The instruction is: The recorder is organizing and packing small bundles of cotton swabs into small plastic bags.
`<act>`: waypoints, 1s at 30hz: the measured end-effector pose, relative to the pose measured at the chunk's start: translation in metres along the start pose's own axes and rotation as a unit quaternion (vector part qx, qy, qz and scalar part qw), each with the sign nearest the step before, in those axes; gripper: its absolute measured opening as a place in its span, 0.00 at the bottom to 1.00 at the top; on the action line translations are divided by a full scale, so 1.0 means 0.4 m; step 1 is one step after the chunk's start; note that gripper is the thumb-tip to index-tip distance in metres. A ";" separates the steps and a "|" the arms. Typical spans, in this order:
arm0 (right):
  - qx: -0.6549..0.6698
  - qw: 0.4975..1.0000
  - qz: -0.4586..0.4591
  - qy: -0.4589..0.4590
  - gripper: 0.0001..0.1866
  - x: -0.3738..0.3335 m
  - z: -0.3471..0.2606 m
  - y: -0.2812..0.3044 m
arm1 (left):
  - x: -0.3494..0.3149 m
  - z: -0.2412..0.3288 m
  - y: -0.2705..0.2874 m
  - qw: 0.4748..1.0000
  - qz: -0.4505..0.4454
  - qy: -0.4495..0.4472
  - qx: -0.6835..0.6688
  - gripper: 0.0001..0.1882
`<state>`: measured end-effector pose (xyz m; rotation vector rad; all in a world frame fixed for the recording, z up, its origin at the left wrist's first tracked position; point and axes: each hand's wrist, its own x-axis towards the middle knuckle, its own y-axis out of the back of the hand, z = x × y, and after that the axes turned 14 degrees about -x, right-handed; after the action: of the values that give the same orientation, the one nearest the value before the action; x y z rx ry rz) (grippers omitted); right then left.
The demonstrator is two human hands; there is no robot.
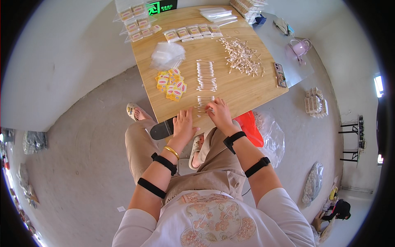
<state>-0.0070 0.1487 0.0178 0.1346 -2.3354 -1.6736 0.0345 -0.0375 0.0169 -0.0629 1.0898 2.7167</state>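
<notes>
Table (247, 92), wooden, upper centre of frame; person seated at its near edge. Loose heap of swabs (242, 55), upper right. Clear bags (167, 54) and yellow packets (171, 84), centre left. Phone (280, 75) close to the right edge. Aligned swab rows (206, 75), centre. Small swab bundle (204, 105) near the front edge: right hand (220, 113) with fingertips narrowed on it, seemingly pinching a few; left hand (184, 123) flat, fingers spread, just beside, holding nothing. Risk: bundle so near the edge, a nudge could roll swabs off; a sleeve could scatter the rows.
</notes>
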 end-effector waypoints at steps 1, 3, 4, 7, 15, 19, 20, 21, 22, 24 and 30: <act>-0.001 1.000 -0.003 -0.003 0.06 0.000 0.000 -0.001 | 0.000 0.000 0.000 1.000 0.000 0.000 0.000 0.51; -0.001 1.000 -0.004 0.002 0.06 0.001 -0.001 -0.002 | 0.000 -0.002 -0.001 1.000 -0.001 0.002 0.004 0.50; -0.001 1.000 -0.005 0.006 0.06 0.001 -0.002 -0.002 | 0.000 -0.003 -0.002 1.000 -0.001 0.002 0.004 0.50; -0.001 1.000 -0.003 0.012 0.06 0.001 0.002 -0.005 | 0.002 -0.003 -0.004 1.000 -0.001 0.000 0.006 0.50; -0.002 1.000 -0.005 0.014 0.05 -0.007 0.002 -0.001 | -0.001 -0.002 -0.001 1.000 -0.004 0.005 0.005 0.49; -0.009 1.000 -0.006 0.012 0.05 -0.007 0.002 -0.002 | -0.003 0.000 -0.001 1.000 -0.003 0.005 0.007 0.48; -0.009 1.000 -0.006 0.012 0.05 -0.008 0.001 -0.003 | -0.004 0.000 -0.001 1.000 -0.002 0.004 0.003 0.47; -0.005 1.000 -0.006 0.013 0.05 -0.008 0.000 -0.003 | -0.005 0.000 0.000 1.000 -0.002 0.003 -0.001 0.47; -0.001 1.000 -0.005 0.013 0.05 -0.008 -0.001 -0.003 | -0.007 0.000 0.000 1.000 -0.002 0.004 -0.001 0.47; 0.003 1.000 -0.006 0.012 0.05 -0.007 -0.005 -0.001 | -0.009 -0.001 0.000 1.000 -0.004 0.003 -0.001 0.46; 0.029 1.000 0.005 0.011 0.05 -0.008 0.010 -0.009 | -0.012 -0.003 0.000 1.000 -0.010 -0.004 0.008 0.46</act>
<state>-0.0053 0.1516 0.0126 0.1519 -2.3641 -1.5929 0.0391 -0.0391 0.0167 -0.0590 1.1015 2.6883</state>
